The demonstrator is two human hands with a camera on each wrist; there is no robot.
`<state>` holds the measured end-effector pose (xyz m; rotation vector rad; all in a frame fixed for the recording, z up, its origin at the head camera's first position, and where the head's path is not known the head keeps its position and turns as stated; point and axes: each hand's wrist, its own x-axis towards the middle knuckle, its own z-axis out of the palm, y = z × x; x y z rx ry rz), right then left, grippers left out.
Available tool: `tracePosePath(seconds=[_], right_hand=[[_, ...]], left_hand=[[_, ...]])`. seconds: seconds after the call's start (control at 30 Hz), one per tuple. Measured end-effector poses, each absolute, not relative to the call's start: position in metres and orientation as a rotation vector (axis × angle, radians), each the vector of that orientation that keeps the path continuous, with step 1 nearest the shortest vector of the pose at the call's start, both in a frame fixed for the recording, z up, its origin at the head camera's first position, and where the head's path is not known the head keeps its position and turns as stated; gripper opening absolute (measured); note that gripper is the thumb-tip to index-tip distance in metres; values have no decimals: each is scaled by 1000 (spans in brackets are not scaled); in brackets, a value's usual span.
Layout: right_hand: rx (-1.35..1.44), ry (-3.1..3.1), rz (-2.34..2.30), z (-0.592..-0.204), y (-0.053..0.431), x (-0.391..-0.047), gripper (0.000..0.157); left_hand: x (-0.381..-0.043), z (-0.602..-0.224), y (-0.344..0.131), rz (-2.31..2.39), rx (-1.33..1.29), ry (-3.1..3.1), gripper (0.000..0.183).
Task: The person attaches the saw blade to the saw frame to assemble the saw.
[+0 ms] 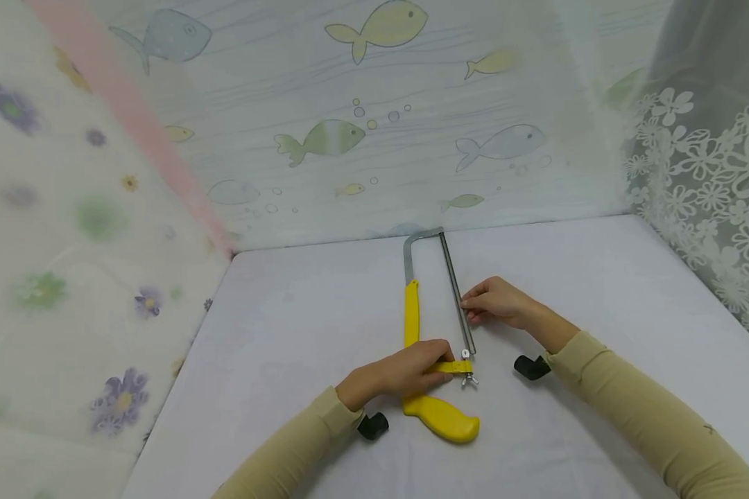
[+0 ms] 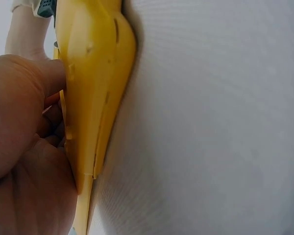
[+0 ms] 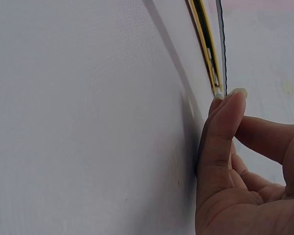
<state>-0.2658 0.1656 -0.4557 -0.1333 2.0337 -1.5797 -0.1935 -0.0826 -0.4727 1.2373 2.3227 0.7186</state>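
Note:
A hacksaw with a yellow handle and a grey metal bow lies flat on the white table. My left hand grips the yellow frame near the handle; in the left wrist view, its palm and thumb lie against the yellow body. With thumb and fingertips, my right hand pinches the thin saw blade around its middle. The blade's far end meets the bow's tip. Its near end sits beside the small metal pin holder, and whether they are joined I cannot tell. A wing nut is below it.
The white tabletop reaches back to a curtain printed with fish. A flower-printed curtain hangs on the left and white lace on the right. Black devices are worn at both wrists.

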Motion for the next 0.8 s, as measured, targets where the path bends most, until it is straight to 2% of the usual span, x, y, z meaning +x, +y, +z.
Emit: tracePosePath(seconds=[0.8], right_hand=[[-101,2037,-1596,-456,158,-264,34]], left_hand=[[-194,-475,-82,723,1258,2333,17]])
